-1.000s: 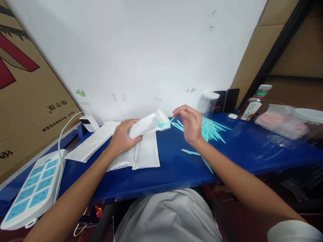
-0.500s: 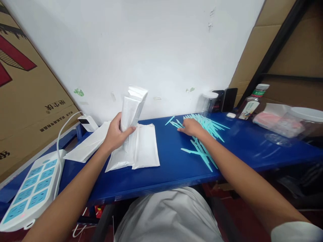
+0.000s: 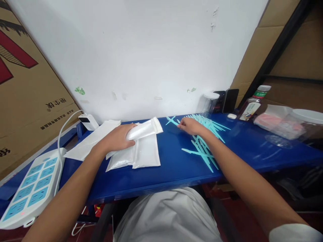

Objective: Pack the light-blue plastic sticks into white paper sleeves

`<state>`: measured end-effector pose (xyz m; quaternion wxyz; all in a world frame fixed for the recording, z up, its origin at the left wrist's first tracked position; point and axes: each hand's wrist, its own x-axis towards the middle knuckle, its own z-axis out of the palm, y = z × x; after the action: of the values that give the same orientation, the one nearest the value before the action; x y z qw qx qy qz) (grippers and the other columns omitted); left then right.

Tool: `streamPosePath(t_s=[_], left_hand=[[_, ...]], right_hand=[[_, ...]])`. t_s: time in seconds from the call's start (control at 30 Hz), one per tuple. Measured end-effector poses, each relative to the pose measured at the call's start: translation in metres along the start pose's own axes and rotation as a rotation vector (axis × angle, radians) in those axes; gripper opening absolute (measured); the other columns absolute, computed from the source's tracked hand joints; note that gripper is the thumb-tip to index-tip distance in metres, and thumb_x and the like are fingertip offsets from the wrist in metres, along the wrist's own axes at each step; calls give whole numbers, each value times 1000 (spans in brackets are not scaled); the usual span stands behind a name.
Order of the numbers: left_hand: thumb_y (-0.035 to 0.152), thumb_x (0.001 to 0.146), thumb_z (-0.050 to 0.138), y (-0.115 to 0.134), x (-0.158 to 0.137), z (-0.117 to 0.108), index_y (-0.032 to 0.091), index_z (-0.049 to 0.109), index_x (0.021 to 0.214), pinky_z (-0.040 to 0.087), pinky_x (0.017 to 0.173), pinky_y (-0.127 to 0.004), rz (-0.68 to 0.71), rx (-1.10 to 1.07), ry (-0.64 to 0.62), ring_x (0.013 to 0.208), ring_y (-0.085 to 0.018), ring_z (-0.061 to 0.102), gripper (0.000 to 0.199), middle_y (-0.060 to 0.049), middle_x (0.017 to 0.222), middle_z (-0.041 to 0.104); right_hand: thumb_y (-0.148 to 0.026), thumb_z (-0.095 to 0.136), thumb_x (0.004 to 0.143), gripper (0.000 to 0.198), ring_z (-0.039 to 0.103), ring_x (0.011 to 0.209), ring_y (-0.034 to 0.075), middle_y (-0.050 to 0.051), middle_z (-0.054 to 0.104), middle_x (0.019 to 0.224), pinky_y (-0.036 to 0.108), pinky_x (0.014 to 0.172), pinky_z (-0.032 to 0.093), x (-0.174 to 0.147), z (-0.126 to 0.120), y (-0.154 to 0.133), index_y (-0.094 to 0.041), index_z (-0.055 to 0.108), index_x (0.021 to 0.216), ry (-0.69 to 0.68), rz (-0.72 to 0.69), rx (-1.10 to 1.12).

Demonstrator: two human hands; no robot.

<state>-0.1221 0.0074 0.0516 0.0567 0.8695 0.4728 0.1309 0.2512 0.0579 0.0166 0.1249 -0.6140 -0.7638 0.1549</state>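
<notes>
My left hand (image 3: 121, 136) is wrapped around a white plastic bag (image 3: 145, 129), which lies tilted with its mouth end pointing right. Beneath it, more white packets (image 3: 146, 153) rest flat on the blue table. My right hand (image 3: 189, 126) is closed, its fingertips pinching one end of a teal plastic stick (image 3: 173, 121), shaped like an eyebrow razor. That stick crosses another one at the far side. Behind and below this hand spreads a pile of similar teal sticks (image 3: 213, 127); a few more (image 3: 203, 153) lie nearer the table's front edge, partly hidden by my forearm.
White folded sheets (image 3: 88, 143) and a white power strip (image 3: 54, 185) with a cable are on the left. Toward the right stand a clear jar (image 3: 209, 104), a dark bottle (image 3: 252, 106), a pink-filled bag (image 3: 275, 121) and another lidded jar (image 3: 305, 122). A wall closes the back.
The bag in my left hand has gone from upright to lowered and tilted right over the packets. My right hand has lifted slightly, and the stick at its fingertips now crosses another.
</notes>
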Motion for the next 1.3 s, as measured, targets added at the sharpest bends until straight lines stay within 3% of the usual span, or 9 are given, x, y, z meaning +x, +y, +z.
streamPosePath(t_s=[0.13, 0.27, 0.43, 0.6, 0.8, 0.9, 1.03, 1.17, 1.3], left_hand=[[39, 81, 66, 0, 3, 9, 23, 60, 143, 49, 106, -49, -21, 28, -16, 127, -39, 63, 64, -11, 146, 65], [37, 81, 66, -6, 3, 6, 24, 61, 141, 50, 104, -47, -14, 20, 8, 123, -37, 66, 61, -8, 141, 69], [42, 84, 64, -5, 2, 7, 25, 59, 146, 49, 108, -48, -23, 29, -9, 129, -37, 63, 65, -8, 148, 65], [42, 82, 65, -2, 3, 9, 23, 55, 151, 47, 111, -49, -56, 51, -17, 135, -38, 59, 71, -10, 153, 61], [47, 81, 69, 5, 4, 12, 23, 57, 147, 50, 107, -48, -56, 57, 15, 130, -38, 63, 72, -11, 149, 63], [40, 78, 69, 9, 5, 19, 24, 60, 140, 52, 102, -46, -5, 42, 44, 122, -36, 67, 64, -9, 141, 69], [37, 77, 69, 14, 7, 27, 23, 57, 140, 51, 103, -47, 51, 34, 113, 122, -37, 66, 66, -11, 140, 67], [38, 79, 69, 20, 6, 22, 23, 60, 132, 52, 98, -47, 33, 8, 233, 115, -36, 68, 56, -10, 129, 71], [45, 83, 71, 17, 5, 7, 22, 61, 127, 52, 98, -46, -56, -187, 524, 109, -33, 67, 51, -8, 120, 71]], right_hand=[[-24, 60, 103, 14, 75, 81, 19, 12, 81, 94, 26, 68, 54, -6, -10, 1, -15, 65, 95, -45, -80, 436], [-19, 68, 96, 11, 75, 77, 20, 12, 81, 88, 27, 62, 51, -5, -10, 9, -15, 68, 86, -73, 6, 313], [-21, 76, 87, 6, 73, 83, 22, 10, 81, 95, 30, 71, 50, 1, -4, 13, -17, 75, 83, 155, 13, 173], [-32, 74, 88, 15, 72, 92, 23, 10, 80, 98, 35, 88, 53, -6, -15, 2, -17, 76, 87, 405, -118, 436], [-50, 78, 85, 34, 71, 83, 21, 9, 79, 93, 35, 81, 55, -25, -21, -25, -16, 77, 91, 216, -280, 693], [-46, 71, 91, 30, 72, 95, 23, 9, 80, 101, 34, 86, 55, -28, -2, -45, -17, 78, 96, 150, -406, 711], [-41, 68, 95, 28, 71, 96, 22, 7, 80, 108, 32, 78, 54, -36, 27, -76, -20, 82, 108, 107, -578, 742], [-46, 69, 96, 30, 70, 100, 24, 9, 80, 112, 36, 84, 56, -48, 26, -90, -23, 83, 108, 384, -557, 839], [-43, 63, 98, 30, 72, 100, 25, 10, 81, 106, 36, 84, 57, -46, 6, -77, -20, 81, 98, 686, -361, 952]])
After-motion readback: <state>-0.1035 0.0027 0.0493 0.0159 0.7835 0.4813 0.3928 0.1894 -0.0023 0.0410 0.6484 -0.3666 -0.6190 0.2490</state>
